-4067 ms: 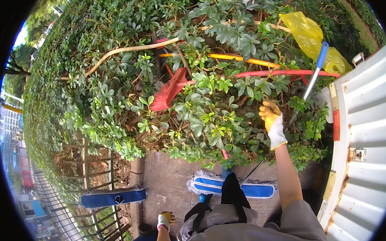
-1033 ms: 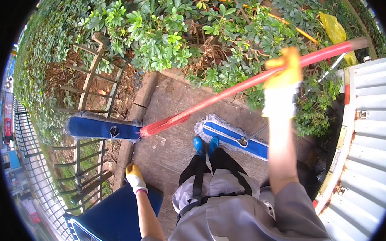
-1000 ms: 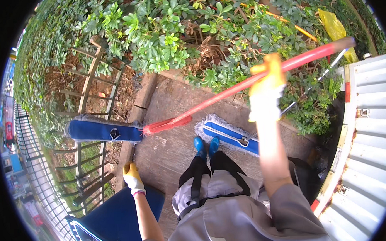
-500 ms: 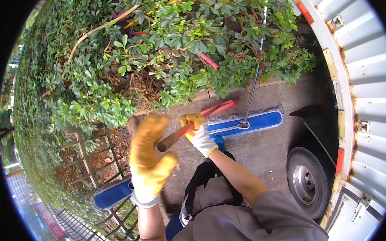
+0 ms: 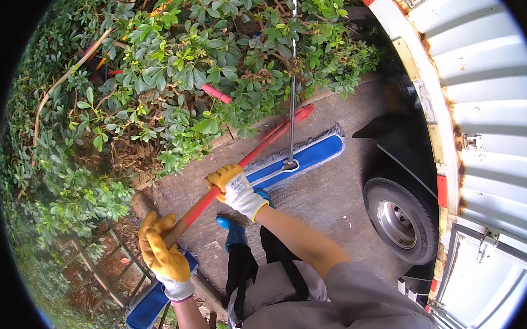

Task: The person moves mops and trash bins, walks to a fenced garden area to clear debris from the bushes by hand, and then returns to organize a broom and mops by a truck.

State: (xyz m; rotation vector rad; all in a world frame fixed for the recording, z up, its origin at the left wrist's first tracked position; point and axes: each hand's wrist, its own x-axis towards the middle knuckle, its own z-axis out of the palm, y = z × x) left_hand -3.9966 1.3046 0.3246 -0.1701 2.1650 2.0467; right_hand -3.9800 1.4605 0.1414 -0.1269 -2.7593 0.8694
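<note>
- We hold the red pole (image 5: 248,159) in both gloved hands: left hand (image 5: 163,257) closed round its low near end, right hand (image 5: 233,187) closed round it further up.
- Pole's long axis runs from lower left up to the right, its far end over the blue flat mop (image 5: 311,156) on the pavement (image 5: 337,202).
- Right hand is nearer the far end.
- Pole's low tip hidden by the left glove; second blue mop head (image 5: 151,301) partly cut off by the railing.

Grey paved ground (image 5: 336,190) fills the centre of the frame — a blue flat mop head (image 5: 302,158) lies on it at mid-frame, another blue mop head (image 5: 154,298) at lower left, and a vehicle wheel (image 5: 397,220) stands at right.
</note>
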